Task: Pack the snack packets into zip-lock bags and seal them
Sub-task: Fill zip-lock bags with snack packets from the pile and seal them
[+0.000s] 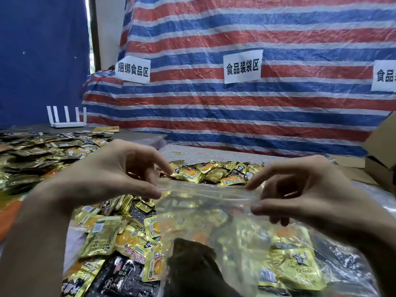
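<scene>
Bag (225, 221) at centre-bottom, packets (291, 269) already inside. Left hand (120, 174) and right hand (304, 194) pinch the zip strip's two ends. Film looks thin, floppy, slippery; grip on the stiffer strip, press along it.

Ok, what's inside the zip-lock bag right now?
Through the clear zip-lock bag, gold snack packets show. Glare and overlap hide how many there are.

Left hand (120, 172), right hand (300, 189): both bare. Forearms (42, 221) bare up to frame edge. Fingers (145, 189) slender, nails short.
</scene>
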`<act>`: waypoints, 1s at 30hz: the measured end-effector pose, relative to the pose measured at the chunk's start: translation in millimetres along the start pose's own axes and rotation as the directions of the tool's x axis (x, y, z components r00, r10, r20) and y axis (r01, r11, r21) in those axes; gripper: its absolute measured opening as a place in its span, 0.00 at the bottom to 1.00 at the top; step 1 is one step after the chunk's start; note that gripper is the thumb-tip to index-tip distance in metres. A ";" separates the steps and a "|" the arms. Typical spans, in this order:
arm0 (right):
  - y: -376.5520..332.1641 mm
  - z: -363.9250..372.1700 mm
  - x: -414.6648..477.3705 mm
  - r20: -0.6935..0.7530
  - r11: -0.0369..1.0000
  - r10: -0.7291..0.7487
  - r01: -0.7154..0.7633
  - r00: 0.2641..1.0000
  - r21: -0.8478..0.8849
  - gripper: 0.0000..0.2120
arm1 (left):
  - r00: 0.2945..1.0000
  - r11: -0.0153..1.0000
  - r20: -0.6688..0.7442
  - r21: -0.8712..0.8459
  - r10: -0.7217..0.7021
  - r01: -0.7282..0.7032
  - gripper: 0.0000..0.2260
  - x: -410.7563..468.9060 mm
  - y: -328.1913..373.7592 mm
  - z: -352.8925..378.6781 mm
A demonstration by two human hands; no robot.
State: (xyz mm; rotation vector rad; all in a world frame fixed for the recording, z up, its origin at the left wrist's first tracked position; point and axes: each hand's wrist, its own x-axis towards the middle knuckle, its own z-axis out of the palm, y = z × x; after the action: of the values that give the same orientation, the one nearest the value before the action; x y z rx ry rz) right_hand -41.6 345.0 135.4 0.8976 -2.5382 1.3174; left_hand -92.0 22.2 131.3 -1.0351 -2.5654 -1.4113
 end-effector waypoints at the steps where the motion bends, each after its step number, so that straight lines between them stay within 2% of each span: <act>1: -0.1 -0.1 0.0 -0.017 1.000 0.014 -0.014 1.000 0.004 0.13 | 1.000 1.000 0.010 0.008 -0.025 0.024 0.13 -0.8 0.4 -0.9; 4: 2.1 0.9 2.7 -0.051 0.997 0.050 -0.052 0.997 -0.048 0.12 | 0.996 0.990 0.029 0.111 -0.086 0.083 0.07 2.7 -0.3 3.2; 7: 2.6 0.0 2.7 -0.069 0.989 0.080 -0.087 0.994 -0.117 0.08 | 0.995 0.973 0.002 0.206 -0.103 0.101 0.06 6.7 -1.4 7.6; 16: -0.7 -2.7 -2.3 -0.054 0.983 0.171 -0.174 0.984 -0.057 0.11 | 0.999 0.969 0.009 0.247 -0.034 0.030 0.06 3.5 8.7 8.9; 21: -4.2 4.8 0.3 -0.152 0.941 0.180 -0.215 0.972 -0.263 0.12 | 0.999 0.958 -0.030 0.285 -0.014 0.022 0.08 7.4 11.0 15.5; 25: -21.1 19.2 -5.4 -0.195 0.873 0.013 -0.106 0.981 -0.476 0.19 | 1.000 0.963 -0.011 0.269 -0.018 0.020 0.06 6.2 15.6 18.2; 27: -32.0 37.4 -1.6 -0.152 0.835 -0.053 -0.039 0.987 -0.548 0.23 | 1.000 0.967 0.005 0.254 -0.008 0.007 0.06 5.8 19.7 20.5; 30: -40.0 65.7 14.9 -0.062 0.787 -0.051 0.002 0.997 -0.617 0.24 | 1.000 0.975 0.031 0.223 0.005 -0.012 0.06 6.1 26.2 25.1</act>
State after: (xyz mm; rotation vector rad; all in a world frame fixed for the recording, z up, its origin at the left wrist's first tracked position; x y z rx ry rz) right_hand -21.8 269.5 129.2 0.7086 -2.6051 0.4159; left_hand -75.0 54.2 138.0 -1.0370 -2.6593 -1.0799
